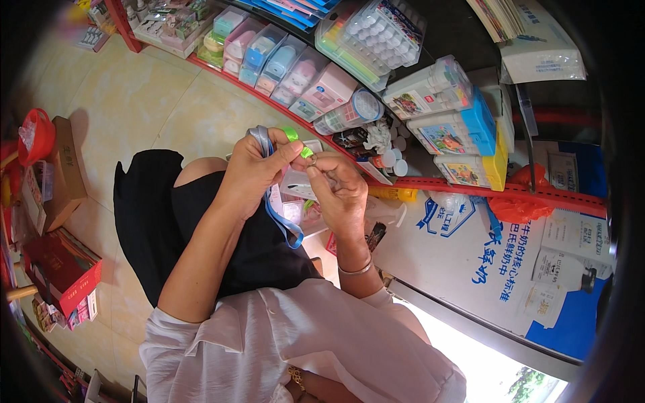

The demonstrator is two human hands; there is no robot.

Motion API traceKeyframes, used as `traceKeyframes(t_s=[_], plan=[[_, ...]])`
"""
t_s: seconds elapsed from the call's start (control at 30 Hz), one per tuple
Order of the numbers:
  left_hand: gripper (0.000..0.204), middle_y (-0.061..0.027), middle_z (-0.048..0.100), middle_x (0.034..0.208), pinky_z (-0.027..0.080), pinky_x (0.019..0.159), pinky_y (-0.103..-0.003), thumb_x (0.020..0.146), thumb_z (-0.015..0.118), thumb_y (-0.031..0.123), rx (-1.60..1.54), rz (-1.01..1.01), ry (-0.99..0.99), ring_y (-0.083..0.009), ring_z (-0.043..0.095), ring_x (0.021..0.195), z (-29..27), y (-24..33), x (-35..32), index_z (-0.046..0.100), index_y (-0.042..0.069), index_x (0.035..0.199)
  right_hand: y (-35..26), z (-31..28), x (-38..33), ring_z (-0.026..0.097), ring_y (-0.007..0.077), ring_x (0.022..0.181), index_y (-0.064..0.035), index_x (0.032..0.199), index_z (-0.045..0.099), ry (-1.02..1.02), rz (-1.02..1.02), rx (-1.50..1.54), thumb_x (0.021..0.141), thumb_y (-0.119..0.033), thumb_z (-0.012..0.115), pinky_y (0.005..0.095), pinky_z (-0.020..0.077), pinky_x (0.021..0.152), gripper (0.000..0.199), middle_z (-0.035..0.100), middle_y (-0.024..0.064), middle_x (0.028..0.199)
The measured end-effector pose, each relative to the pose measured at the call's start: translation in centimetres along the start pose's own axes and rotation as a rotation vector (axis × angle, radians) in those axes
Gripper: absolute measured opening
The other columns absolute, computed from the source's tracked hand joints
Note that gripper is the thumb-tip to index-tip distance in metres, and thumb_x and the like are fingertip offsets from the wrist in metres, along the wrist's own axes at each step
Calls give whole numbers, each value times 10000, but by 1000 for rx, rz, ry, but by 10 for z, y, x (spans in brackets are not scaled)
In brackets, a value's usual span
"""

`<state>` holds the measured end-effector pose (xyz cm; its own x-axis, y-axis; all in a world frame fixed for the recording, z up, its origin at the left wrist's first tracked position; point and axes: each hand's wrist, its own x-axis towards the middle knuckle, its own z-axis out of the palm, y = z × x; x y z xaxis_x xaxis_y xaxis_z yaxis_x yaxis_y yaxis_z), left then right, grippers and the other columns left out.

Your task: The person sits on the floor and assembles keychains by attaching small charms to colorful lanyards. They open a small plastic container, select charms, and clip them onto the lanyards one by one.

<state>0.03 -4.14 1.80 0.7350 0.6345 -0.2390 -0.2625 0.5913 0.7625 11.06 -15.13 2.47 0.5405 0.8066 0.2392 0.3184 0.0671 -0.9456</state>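
My left hand (259, 161) is closed, pinching a bright green ribbon (291, 134) between thumb and forefinger. A blue-grey ribbon (287, 224) loops over the same hand and hangs down beside it in a long curve. Close by on the right, the thumb and fingers of my right hand (341, 191) press together at the lower end of the green ribbon. A small metallic-looking piece shows at those fingertips, too small to make out. Both hands are raised in front of my black-clad lap, nearly touching each other. My fingers partly hide the ribbons.
A red-edged shelf ahead holds clear boxes of small goods (262, 54), a round tub (366, 105) and colourful carrying cases (457, 131). A red plastic bag (521, 201) lies on the right. At the left, a cardboard box (64, 171) and a red box (64, 272) stand by the tiled floor.
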Motion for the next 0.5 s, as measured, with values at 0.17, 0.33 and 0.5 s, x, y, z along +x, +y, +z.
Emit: traceKeyframes(t_s=[0.17,0.33,0.5], plan=[[168,-29,635,667,302,425,-176,875,672,130,-3,-6,12,-20,431,480,1,0,0,575,59,758,-7,-2,2,607,123,781,-12,862,643,-28,-12,-44,808,60,644,248,474,793,90,683,50,874],[181,-6,598,630,299,419,-181,875,672,120,11,3,-1,-22,433,473,-1,-2,-1,571,57,738,0,-1,-1,614,112,808,-16,870,646,-25,76,52,820,54,633,235,474,781,87,681,54,875],[185,1,589,618,295,419,-181,876,669,121,12,3,-4,-20,426,470,-1,0,-1,571,54,734,1,0,-1,621,108,844,-4,875,636,-31,135,131,840,50,615,227,478,777,68,675,61,885]])
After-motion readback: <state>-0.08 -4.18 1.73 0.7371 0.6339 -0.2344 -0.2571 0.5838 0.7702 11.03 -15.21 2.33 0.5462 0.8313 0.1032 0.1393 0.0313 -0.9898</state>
